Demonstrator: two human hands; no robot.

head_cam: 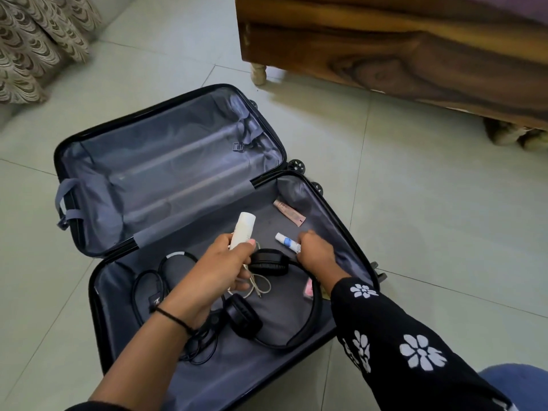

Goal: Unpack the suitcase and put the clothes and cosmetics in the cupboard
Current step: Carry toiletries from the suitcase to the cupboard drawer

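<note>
A dark suitcase (189, 179) lies open on the tiled floor, its far half bare grey lining. My left hand (219, 265) grips a white bottle (243, 228) above the near half, and a white cable (258, 287) hangs under it. My right hand (315, 253) pinches the end of a small white-and-blue tube (286, 241) that lies on the lining. A pink tube (289, 212) lies near the far right corner. Black headphones (267, 295) and a black cord (151, 286) lie in the near half. A pink item (309, 289) shows partly behind my right wrist.
A wooden bed frame (400, 51) on short legs stands at the upper right. A patterned curtain (38, 43) hangs at the upper left. Pale floor tiles (430, 203) surround the suitcase. My knee in blue denim (516, 384) is at the lower right.
</note>
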